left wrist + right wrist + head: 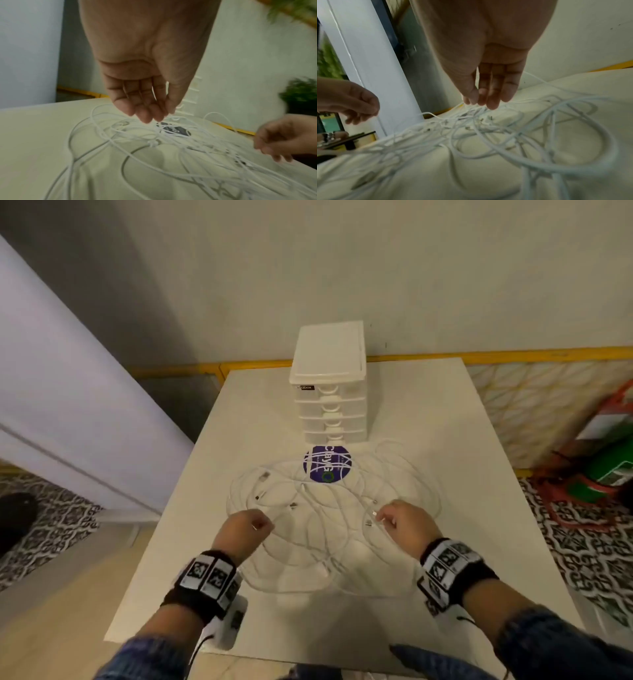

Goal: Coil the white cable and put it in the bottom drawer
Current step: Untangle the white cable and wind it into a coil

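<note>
Plainly hard to read: many white cables (329,518) lie tangled in overlapping loops on the white table (462,460), and where one cable ends and the next begins cannot be told. Both wrist views are blurred.
Cut off: the forearms, in blue sleeves (548,645), leave the frame at the bottom of the head view.
Partly hidden: a purple round sticker (327,463) on the table is crossed by cable loops; its lettering is only partly legible.
Head view only: a white drawer unit (330,392) stands at the far side of the table, just beyond the sticker, all drawers closed, the bottom drawer (334,436) included.
Wrist views only: the fingers seen from the palm side, pointing down at the tangle.
Left hand (248,529): held above the near left of the tangle, fingers curled, thumb and forefinger pinching a thin cable end; in the left wrist view the fingertips (145,116) are bunched together.
Right hand (406,523): held above the near right of the tangle, thumb and fingertips (488,100) closed on a cable beside metal plugs.
Wrists: both carry black bands (205,580) with patterned marker tags.
</note>
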